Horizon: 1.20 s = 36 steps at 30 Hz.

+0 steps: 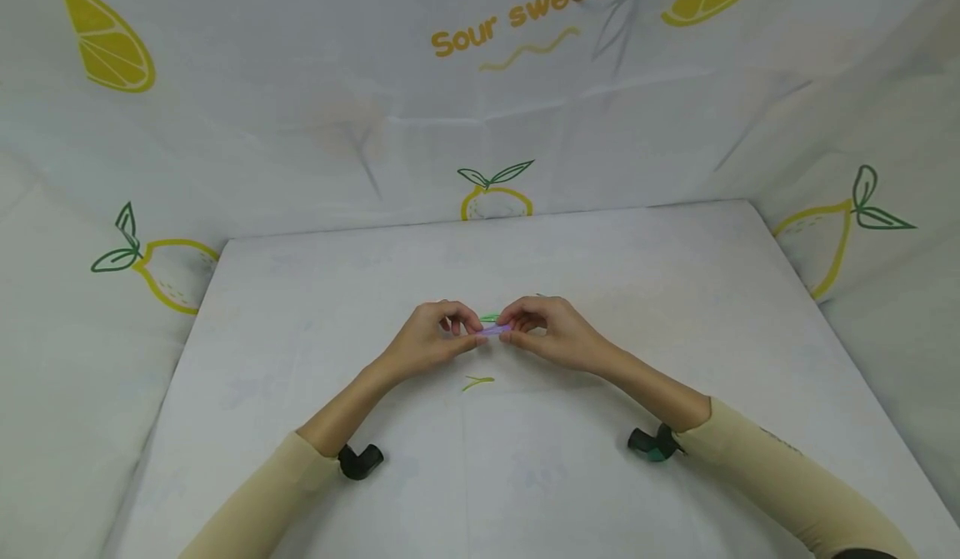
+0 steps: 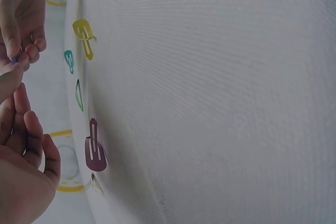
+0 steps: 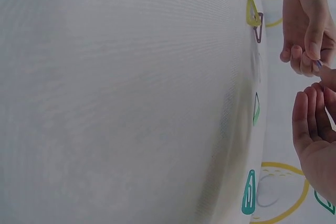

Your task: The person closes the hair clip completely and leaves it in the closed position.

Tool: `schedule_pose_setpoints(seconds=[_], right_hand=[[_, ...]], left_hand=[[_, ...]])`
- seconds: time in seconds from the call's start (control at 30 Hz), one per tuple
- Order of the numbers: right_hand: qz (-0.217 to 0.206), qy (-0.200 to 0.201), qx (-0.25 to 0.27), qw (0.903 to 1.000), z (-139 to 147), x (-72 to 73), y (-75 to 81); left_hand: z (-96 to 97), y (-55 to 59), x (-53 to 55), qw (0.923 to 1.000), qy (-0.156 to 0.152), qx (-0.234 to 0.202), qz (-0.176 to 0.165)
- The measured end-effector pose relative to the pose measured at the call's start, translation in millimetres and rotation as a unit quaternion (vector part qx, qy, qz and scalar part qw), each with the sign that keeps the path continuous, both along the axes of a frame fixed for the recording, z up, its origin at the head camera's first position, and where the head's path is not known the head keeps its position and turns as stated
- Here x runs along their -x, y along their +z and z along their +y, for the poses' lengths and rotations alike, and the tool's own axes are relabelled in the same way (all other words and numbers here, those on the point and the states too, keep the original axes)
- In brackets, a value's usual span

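Both hands meet over the middle of the table around a slim light purple hair clip. My left hand pinches its left end between thumb and fingers, and my right hand pinches the right end. The fingertips cover much of the clip; only a bit of purple shows in the wrist views. Just behind it in the head view is a light green clip. Nearer to me lies a yellow snap hair clip. The left wrist view also shows a dark purple clip and a teal clip.
A white cloth covers the table, with its back edge meeting a white curtain printed with lemons. Black wrist cameras hang below both sleeves, one by the left forearm and one by the right forearm.
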State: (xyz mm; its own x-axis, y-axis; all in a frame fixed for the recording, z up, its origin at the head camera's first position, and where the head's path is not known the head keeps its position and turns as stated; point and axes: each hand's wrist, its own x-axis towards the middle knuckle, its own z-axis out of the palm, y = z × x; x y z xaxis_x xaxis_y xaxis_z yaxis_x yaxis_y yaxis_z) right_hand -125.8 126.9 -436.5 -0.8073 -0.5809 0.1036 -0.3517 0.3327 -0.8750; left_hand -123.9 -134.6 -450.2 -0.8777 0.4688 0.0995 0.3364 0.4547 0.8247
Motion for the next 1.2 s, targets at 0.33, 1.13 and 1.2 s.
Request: schedule_pose_setpoints(seconds=[0.33,1.13,1.2], right_hand=[[0.016,0.008,-0.026,0.9995,0,1.4,-5.6],[-0.005,0.02,-0.077,0.9968,-1,2.2,-13.4],[-0.002,0.023,-0.081,0.9965,-1,2.6,-14.4]], left_hand=[[-0.5,-2.1,-1.0,0.9997,-0.009,0.023,-0.005],[0.6,-14.5,-2.5,0.9981,-0.028,0.052,-0.016],[1.1,-14.9,-2.8,0.998,-0.028,0.053,-0.02]])
